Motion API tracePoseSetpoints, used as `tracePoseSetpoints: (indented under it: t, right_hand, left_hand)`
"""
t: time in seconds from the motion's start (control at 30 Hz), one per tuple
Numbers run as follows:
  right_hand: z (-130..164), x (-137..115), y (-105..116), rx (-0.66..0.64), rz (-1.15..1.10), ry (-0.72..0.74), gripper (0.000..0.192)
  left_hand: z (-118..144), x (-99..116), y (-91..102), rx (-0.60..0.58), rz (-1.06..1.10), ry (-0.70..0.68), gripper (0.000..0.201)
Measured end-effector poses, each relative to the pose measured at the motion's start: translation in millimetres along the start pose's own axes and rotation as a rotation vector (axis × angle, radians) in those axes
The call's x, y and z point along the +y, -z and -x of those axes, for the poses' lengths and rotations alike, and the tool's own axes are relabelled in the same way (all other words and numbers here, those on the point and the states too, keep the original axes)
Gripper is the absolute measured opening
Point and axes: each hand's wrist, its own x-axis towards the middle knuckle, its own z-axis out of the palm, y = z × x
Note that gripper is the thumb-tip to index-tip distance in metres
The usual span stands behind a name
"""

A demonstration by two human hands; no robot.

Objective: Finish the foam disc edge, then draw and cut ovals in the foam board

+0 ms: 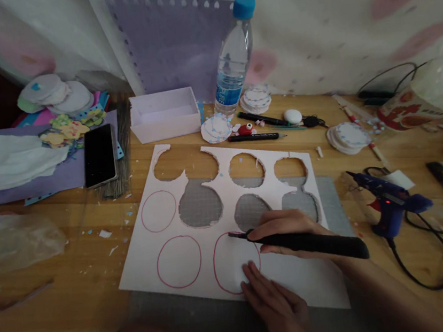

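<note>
A white foam board (300,280) lies flat, with several round holes cut in its far part and several red-outlined circles drawn nearer. My right hand (288,228) is closed around the thick black handle of a craft knife (315,243). The knife's narrow tip touches the board at the top of the right-hand red circle (233,264). My left hand (274,299) rests open on the board, fingertips inside that circle's lower right edge. A grey cutting mat (333,201) shows under the board and through some holes.
Behind the board stand a white box (164,113) and a water bottle (233,62). Stacks of white discs (347,137) sit nearby. To the right is a blue glue gun (391,201) with a lit red light and cable. A phone (99,155) lies left.
</note>
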Motion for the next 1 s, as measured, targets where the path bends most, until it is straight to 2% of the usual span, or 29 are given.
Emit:
tracePoseSetpoints:
  t: [0.23, 0.43, 0.6, 0.73, 0.87, 1.0]
  right_hand:
    - [-5, 3, 6, -0.065, 0.009, 0.013, 0.029]
    - [-15, 0, 13, -0.122, 0.026, 0.016, 0.025]
    - [-20, 2, 17, -0.126, 0.010, 0.017, 0.026]
    - [-21, -2, 19, -0.147, -0.019, -0.025, 0.024]
    - [-20, -11, 22, -0.127, 0.008, -0.089, 0.022]
    - [-16, -15, 21, -0.063, 0.026, -0.112, 0.021]
  left_hand:
    - [-2, 2, 5.3, -0.043, 0.059, 0.022, 0.017]
    - [0, 7, -2.8, -0.067, 0.100, 0.097, 0.020]
    - [0, 5, -3.7, -0.049, 0.013, 0.040, 0.017]
    - [0, 1, -1.2, -0.063, 0.081, 0.030, 0.022]
    - [0, -3, -0.9, -0.078, 0.108, 0.050, 0.026]
    - [2, -6, -3.2, -0.054, 0.129, -0.014, 0.028]
